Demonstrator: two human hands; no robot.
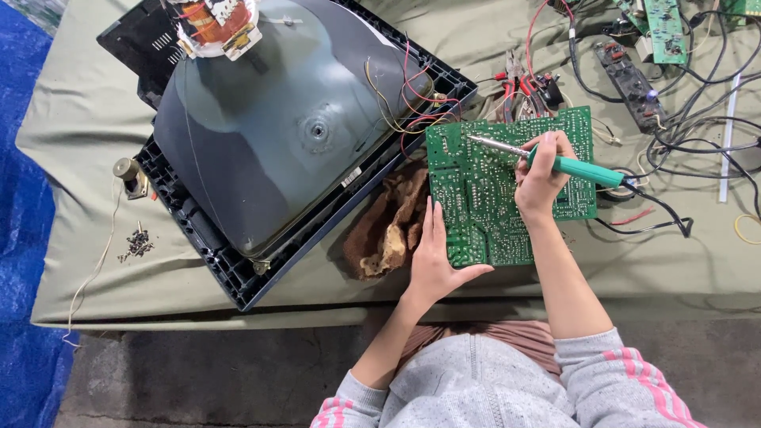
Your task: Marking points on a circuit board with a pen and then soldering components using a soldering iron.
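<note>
A green circuit board (491,206) lies solder side up on the cloth-covered table. My left hand (436,257) lies flat against its near left corner, thumb on the lower edge, steadying it. My right hand (543,178) grips a soldering iron with a green handle (583,170), held like a pen. The iron's metal tip (476,139) touches the upper left part of the board. The iron's black cord (666,210) runs off to the right.
A grey picture tube in a black frame (277,135) lies face down to the left, wired to the board. A brown rag (388,226) sits between them. Several screws (137,243) lie at left. Tangled cables, pliers (519,87) and other boards (664,30) crowd the far right.
</note>
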